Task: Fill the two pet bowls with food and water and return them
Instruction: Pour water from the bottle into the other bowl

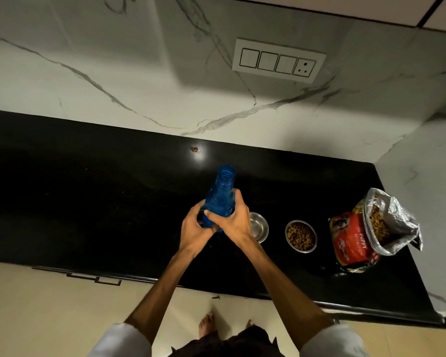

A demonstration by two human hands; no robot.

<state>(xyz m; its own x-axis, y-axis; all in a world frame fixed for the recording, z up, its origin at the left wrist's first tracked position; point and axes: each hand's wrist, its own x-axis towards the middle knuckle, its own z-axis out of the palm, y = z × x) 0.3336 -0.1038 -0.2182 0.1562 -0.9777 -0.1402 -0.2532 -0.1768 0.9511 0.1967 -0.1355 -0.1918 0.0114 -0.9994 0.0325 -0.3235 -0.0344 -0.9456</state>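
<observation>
Pet bowls on the black counter, near its front edge and right of the blue bottle. Largest nearby: open puppy food bag, standing right of both bowls, top torn wide, kibble showing inside. Then the blue bottle, upright just above the counter, mouth uncapped, held low on its body. Left hand wrapped round the bottle's base from the left; right hand closed round its middle from the right, fingers overlapping the front. Empty steel bowl just right of the bottle, partly hidden behind the right hand; whether any water inside, cannot tell. Steel bowl of kibble just right of the empty one, apart from it, between it and the bag. Smallest: a brown speck by the wall behind the bottle.
</observation>
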